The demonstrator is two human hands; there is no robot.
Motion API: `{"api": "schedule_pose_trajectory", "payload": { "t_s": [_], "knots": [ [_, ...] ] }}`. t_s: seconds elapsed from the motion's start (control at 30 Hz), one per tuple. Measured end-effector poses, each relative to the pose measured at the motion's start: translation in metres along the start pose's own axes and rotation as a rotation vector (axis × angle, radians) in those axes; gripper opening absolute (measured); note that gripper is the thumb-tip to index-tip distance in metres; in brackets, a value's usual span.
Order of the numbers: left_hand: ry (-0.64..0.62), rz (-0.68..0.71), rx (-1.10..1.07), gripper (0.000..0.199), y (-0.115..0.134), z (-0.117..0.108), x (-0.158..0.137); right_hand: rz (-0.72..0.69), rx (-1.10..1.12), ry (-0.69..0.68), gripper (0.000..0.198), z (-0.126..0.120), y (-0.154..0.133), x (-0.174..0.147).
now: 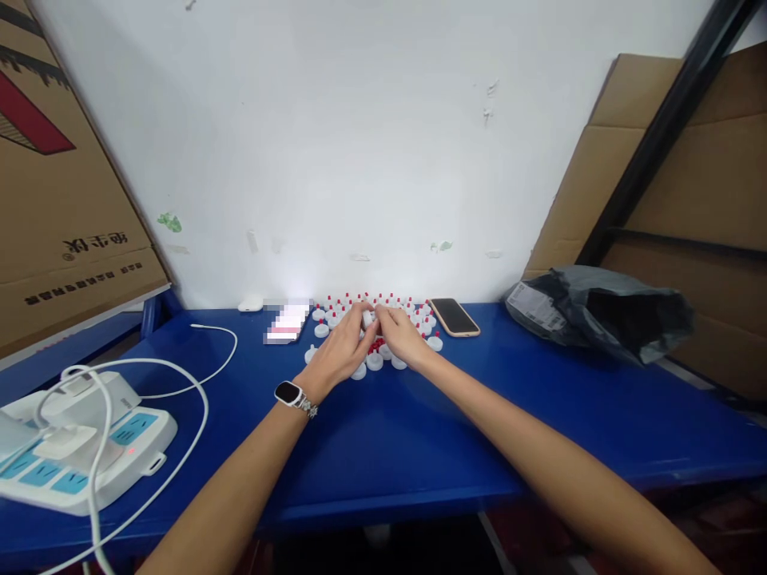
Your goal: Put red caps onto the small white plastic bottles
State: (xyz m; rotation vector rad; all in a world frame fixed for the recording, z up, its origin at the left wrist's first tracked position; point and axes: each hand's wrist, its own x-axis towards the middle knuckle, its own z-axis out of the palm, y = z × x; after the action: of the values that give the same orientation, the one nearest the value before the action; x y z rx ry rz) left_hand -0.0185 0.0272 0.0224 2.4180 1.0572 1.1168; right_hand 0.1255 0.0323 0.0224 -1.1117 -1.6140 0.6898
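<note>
left hand (346, 342) curled around white cap (367, 318) | right hand (403, 334) angled inward beside it, grip unclear

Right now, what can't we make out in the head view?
All in the head view:
- White piece: partly hidden by the fingers of the left hand and right hand.
- Loose red pieces: too small and bunched to count.
- Item left of the caps: pixelated.
- Power strip: cut off by left edge.
- Label: print too small.
</note>
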Motion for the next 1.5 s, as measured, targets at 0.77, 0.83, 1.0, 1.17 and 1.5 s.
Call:
{"api": "schedule_pose_trajectory", "payload": {
  "t_s": [0.77, 0.83, 1.0, 1.17, 1.5],
  "knots": [
    [0.14, -0.246, -0.166, 0.028, -0.01, -0.015, 0.006, -0.142, -0.658, -0.013, 0.034, -0.021, -0.004, -0.001],
    [0.063, -0.221, -0.146, 0.027, -0.01, -0.011, 0.007, -0.131, -0.683, -0.088, 0.033, -0.022, 0.001, 0.0],
    [-0.012, -0.162, -0.117, 0.03, -0.015, -0.007, 0.007, -0.079, -0.374, -0.062, 0.035, -0.024, 0.005, 0.006],
    [-0.006, -0.133, -0.131, 0.041, -0.016, -0.006, 0.006, -0.01, 0.11, -0.141, 0.026, -0.019, 0.006, 0.016],
    [0.017, -0.161, 0.161, 0.022, -0.046, -0.016, 0.005, -0.038, -0.745, -0.139, 0.012, -0.019, 0.037, 0.087]
  ]
}}
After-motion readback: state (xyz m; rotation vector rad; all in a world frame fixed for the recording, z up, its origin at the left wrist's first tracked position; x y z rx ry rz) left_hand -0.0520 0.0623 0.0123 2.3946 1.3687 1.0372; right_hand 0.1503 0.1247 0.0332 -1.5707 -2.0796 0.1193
